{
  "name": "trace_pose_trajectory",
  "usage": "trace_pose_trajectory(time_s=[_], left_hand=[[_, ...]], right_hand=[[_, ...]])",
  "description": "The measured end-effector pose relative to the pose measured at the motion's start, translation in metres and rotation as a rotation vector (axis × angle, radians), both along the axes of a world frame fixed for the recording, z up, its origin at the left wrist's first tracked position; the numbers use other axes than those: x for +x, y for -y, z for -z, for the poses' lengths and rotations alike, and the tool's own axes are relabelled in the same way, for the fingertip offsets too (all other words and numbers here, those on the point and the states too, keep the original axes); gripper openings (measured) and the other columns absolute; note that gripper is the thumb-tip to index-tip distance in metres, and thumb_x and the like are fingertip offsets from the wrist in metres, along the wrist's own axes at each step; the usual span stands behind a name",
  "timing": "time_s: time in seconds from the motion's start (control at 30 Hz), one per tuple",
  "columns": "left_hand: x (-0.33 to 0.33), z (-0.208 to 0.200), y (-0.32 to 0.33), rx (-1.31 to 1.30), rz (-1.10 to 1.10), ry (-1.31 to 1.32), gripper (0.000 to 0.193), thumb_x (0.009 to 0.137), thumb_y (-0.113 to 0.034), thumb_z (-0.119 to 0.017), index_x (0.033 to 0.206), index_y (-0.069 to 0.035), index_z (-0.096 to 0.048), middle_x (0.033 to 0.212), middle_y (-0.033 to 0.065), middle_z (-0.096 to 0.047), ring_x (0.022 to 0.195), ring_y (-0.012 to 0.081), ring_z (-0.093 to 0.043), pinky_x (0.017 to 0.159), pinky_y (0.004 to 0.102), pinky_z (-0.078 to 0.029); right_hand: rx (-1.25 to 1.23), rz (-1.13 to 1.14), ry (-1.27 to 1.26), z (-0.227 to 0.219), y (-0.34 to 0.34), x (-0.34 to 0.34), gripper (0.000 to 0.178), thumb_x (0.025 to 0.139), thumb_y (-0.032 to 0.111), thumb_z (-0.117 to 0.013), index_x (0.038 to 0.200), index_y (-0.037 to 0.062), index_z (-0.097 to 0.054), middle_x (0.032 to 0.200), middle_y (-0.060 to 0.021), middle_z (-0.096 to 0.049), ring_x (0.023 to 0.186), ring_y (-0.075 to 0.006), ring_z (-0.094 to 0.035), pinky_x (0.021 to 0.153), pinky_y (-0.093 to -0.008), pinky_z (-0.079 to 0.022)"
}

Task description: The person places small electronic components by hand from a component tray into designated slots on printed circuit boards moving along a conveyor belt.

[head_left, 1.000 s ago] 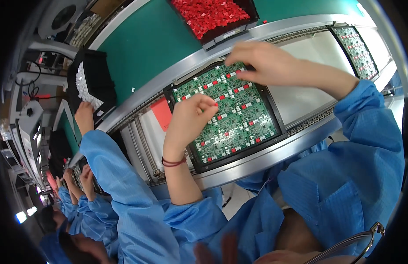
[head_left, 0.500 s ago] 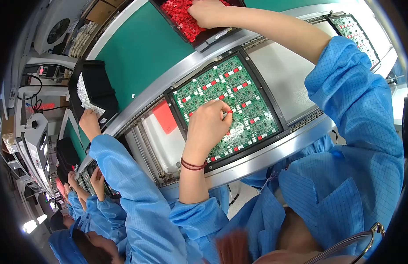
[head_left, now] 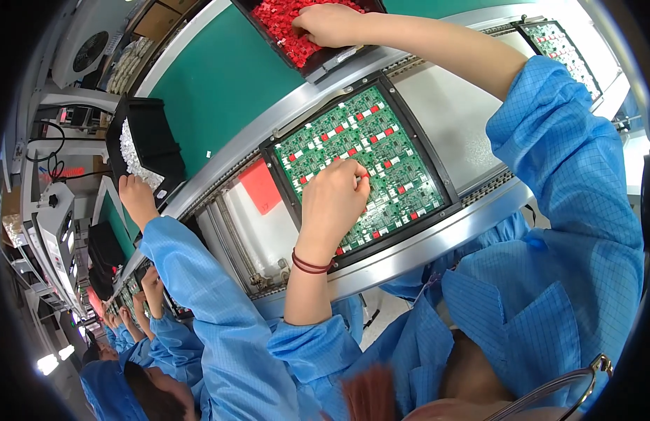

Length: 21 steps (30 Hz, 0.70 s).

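My left hand (head_left: 333,203), with dark red cords at its wrist, is over a framed green circuit board panel (head_left: 409,158). Its thumb and index finger are pinched, with a bit of red showing there that looks like a small red connector. White and red connectors stand in rows on the panel; my hand hides part of them. My right hand (head_left: 332,25) reaches into a black bin (head_left: 323,69) of loose red connectors (head_left: 277,21). Its fingers are curled down into the pile, and whatever lies between the fingertips is hidden.
The panel rests on a rail conveyor (head_left: 381,263). A red card (head_left: 260,186) lies left of it; another panel (head_left: 563,52) is at far right. On the left, a co-worker's hand (head_left: 138,200) is at a black bin (head_left: 153,133) of white parts. More co-workers sit beyond.
My right hand has shifted slightly left within the red connectors. My left hand keeps its pinch over nearly the same spot. The co-worker's hand by the white parts has moved slightly left.
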State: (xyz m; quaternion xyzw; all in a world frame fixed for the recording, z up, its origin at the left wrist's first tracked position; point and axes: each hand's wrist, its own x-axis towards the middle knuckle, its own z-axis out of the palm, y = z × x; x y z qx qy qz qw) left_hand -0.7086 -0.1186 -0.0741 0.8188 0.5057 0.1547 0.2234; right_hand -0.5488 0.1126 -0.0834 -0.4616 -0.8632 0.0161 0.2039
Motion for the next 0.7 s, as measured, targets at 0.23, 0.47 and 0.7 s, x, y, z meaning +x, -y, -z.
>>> trace_pose_trajectory(time_s=[0.23, 0.47, 0.7], left_hand=[[-0.001, 0.004, -0.001, 0.019, -0.006, 0.003, 0.007, 0.072, -0.009, -0.067, 0.076, -0.003, -0.064, 0.058, 0.0061, -0.052, 0.051, 0.021, -0.053, 0.05, 0.0336, -0.043], [-0.002, 0.009, 0.001, 0.083, 0.008, -0.016, 0.005, 0.073, -0.011, -0.067, 0.075, -0.007, -0.065, 0.059, 0.0035, -0.054, 0.051, 0.0195, -0.054, 0.048, 0.0321, -0.043], [-0.001, 0.011, 0.004, 0.113, 0.009, -0.052, 0.006, 0.074, -0.01, -0.064, 0.073, -0.007, -0.059, 0.069, 0.0066, -0.061, 0.058, 0.0237, -0.061, 0.052, 0.034, -0.048]], right_hand=[[-0.071, 0.066, 0.101, -0.001, -0.01, -0.01, 0.015, 0.074, 0.007, -0.058, 0.087, 0.0001, -0.063, 0.088, -0.0191, -0.063, 0.085, -0.0347, -0.063, 0.071, -0.0447, -0.051], [0.051, 0.043, -0.068, -0.011, 0.006, -0.004, 0.012, 0.076, 0.007, -0.058, 0.086, 0.0015, -0.062, 0.083, -0.0165, -0.064, 0.081, -0.0314, -0.064, 0.068, -0.0407, -0.051], [-0.183, -0.129, -0.393, -0.07, 0.091, 0.015, 0.017, 0.08, 0.014, -0.057, 0.089, 0.0002, -0.057, 0.086, -0.0221, -0.063, 0.083, -0.0337, -0.062, 0.074, -0.0409, -0.048]])
